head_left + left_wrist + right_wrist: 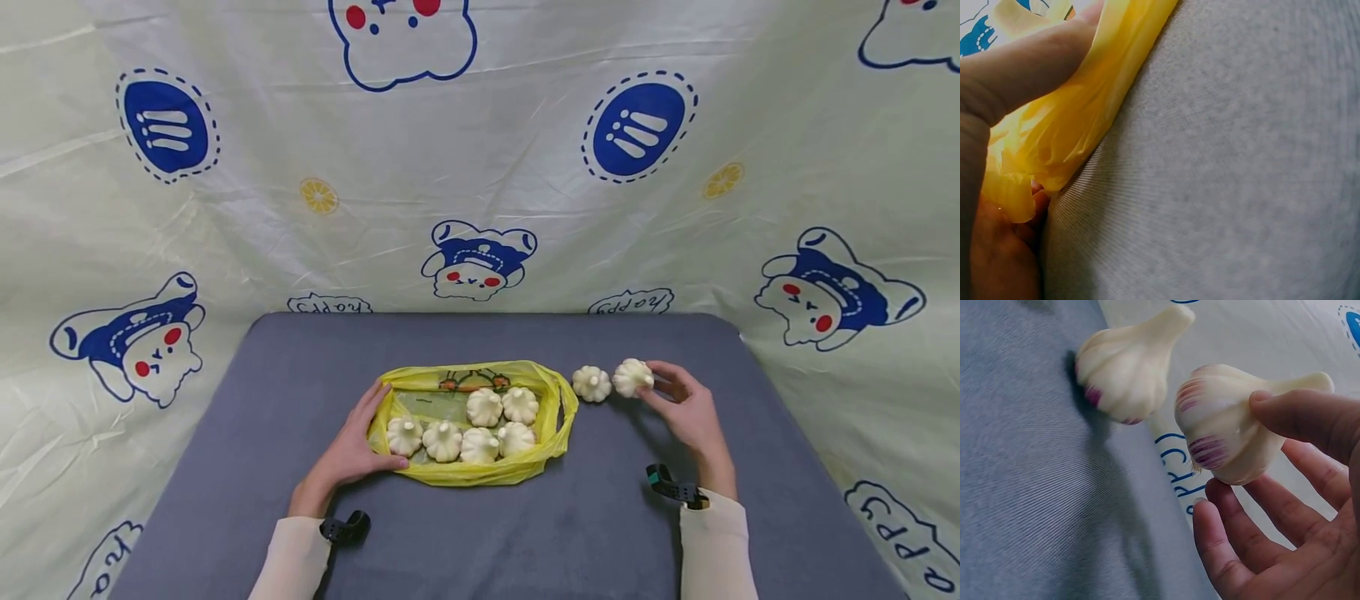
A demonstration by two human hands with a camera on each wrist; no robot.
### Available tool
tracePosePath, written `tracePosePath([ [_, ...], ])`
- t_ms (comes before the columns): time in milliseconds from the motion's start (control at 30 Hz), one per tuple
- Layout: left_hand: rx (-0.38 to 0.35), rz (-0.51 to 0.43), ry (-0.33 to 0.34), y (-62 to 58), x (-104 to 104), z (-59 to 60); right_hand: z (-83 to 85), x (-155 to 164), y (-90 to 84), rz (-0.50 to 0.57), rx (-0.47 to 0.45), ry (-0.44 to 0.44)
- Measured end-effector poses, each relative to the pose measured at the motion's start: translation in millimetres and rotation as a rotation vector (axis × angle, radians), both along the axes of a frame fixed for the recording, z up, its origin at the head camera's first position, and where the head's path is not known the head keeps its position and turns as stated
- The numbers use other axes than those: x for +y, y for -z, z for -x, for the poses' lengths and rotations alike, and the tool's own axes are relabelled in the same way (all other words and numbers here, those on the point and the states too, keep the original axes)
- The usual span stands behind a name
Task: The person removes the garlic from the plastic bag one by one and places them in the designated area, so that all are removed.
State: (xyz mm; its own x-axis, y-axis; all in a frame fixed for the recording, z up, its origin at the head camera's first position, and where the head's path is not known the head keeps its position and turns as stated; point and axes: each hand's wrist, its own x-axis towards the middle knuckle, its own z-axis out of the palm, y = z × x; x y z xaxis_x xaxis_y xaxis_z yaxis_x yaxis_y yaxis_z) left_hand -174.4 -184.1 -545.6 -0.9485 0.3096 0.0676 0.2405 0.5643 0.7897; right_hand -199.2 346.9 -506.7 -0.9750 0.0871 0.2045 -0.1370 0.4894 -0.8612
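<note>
A garlic bulb [630, 377] streaked with purple is to the right of a yellow plastic bag [480, 476], clamped in the grip of the right hand [686, 412], thumb opposing fingers, probably to secure its rounded body. A second bulb [592, 383] sits between it and the bag. Six more bulbs [442, 441] lie inside the bag. The grip of the left hand [351, 446] clasps the bag's left end, apparently steadying it and keeping its mouth wide. Beneath the bag is a grey-blue desk [517, 542]; behind it, a cartoon-printed sheet [510, 158].
</note>
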Motion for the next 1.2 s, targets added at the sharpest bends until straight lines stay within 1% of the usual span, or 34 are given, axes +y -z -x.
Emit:
tracePosePath([
  [300, -0.005, 0.006, 0.004, -0.3, -0.1, -0.5, 2.4, 1.1, 12.0, 0.045, -0.034, 0.044],
  [533, 0.006, -0.001, 0.003, 1.6, -0.6, 0.7, 2.5, 3.4, 17.3, 0.081, -0.062, 0.037],
  [800, 0.006, 0.002, 0.010, 0.9, 0.5, 1.9, 1.2, 7.5, 25.7, 0.040, -0.117, 0.078],
  [1100, 0.004, 0.008, 0.034, 0.4, 0.6, 1.6, -1.2, 10.1, 24.1, 0.039, -0.172, 0.072],
  [1200, 0.001, 0.006, 0.024, 1.0, -0.7, 1.6, 1.1, 8.8, 22.4, 0.027, -0.181, 0.052],
])
